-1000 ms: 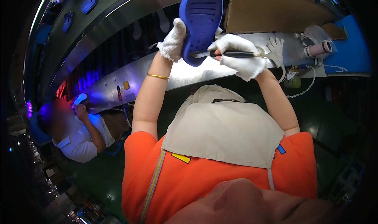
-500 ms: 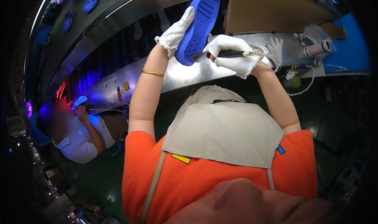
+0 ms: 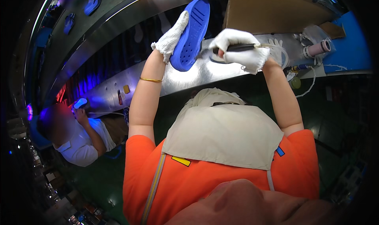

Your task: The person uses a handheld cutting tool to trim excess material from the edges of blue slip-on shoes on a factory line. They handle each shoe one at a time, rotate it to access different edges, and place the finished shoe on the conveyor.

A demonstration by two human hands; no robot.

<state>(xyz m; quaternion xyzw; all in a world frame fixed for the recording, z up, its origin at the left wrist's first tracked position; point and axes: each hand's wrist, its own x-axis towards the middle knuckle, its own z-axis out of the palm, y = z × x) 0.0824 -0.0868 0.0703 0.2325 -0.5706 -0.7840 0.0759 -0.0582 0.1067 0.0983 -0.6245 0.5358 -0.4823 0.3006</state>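
My left hand, in a white knit glove, grips the edge of a blue shoe sole. The sole is raised above the metal bench and tilted, with long slots at its far end and round holes at its near end. To its right, my gloved right hand is closed round the black handle of a brush, from which a clear hose runs back past the wrist. The brush's tip is blurred and points left, a short way off the sole.
A metal bench runs across in front of me. A cardboard sheet stands behind it. Right: a spare white glove, a pink cylinder, a blue surface. Far left: blue footwear and a seated co-worker.
The brush has drawn away from the sole's near end as my right hand shifted right. My left hand and the sole have moved slightly left and nearer.
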